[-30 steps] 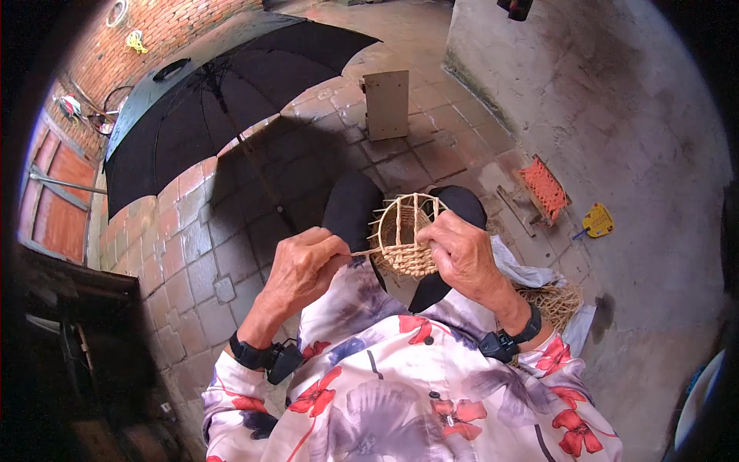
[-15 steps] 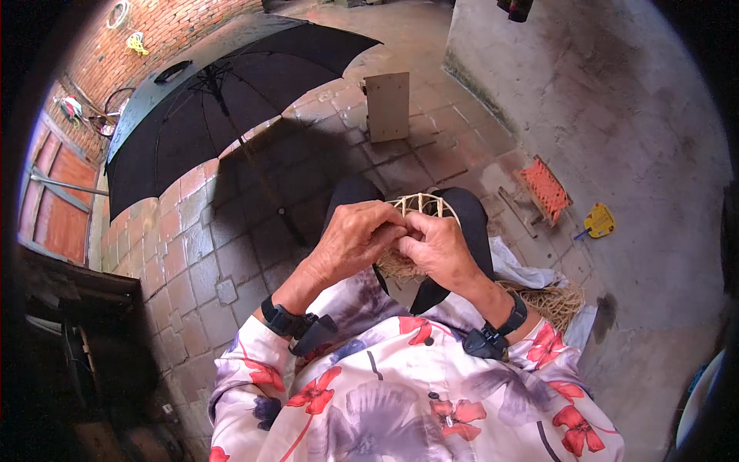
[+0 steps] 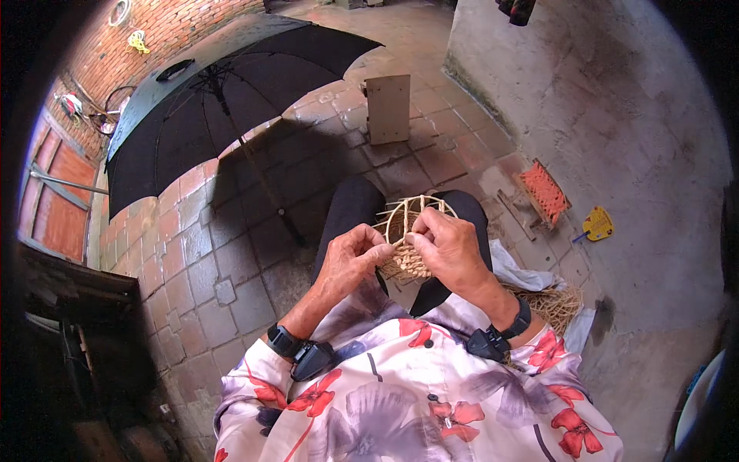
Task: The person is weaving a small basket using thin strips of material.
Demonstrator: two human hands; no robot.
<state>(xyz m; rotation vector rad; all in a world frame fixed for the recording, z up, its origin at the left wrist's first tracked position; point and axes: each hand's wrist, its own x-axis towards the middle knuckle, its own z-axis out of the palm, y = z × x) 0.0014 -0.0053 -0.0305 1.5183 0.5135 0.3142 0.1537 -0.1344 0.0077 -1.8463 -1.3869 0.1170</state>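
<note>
Pinching a fibre strand with your left hand (image 3: pixel 350 258), your right hand (image 3: pixel 446 246) grips the woven basket frame (image 3: pixel 408 231), steadying it over your lap.

Open black umbrella (image 3: pixel 223 92) lying on the tiled floor (image 3: pixel 192 269) toward the upper left, handle pointing inward. Small board (image 3: pixel 387 108) upright beside the grey wall (image 3: pixel 616 115). Orange mesh frame (image 3: pixel 545 192) and yellow tool (image 3: pixel 597 224) at the wall's foot, near each other. Loose fibre pile (image 3: pixel 554 302) and white cloth (image 3: pixel 516 271) lower right. Brick wall (image 3: pixel 177 23) upper left.
</note>
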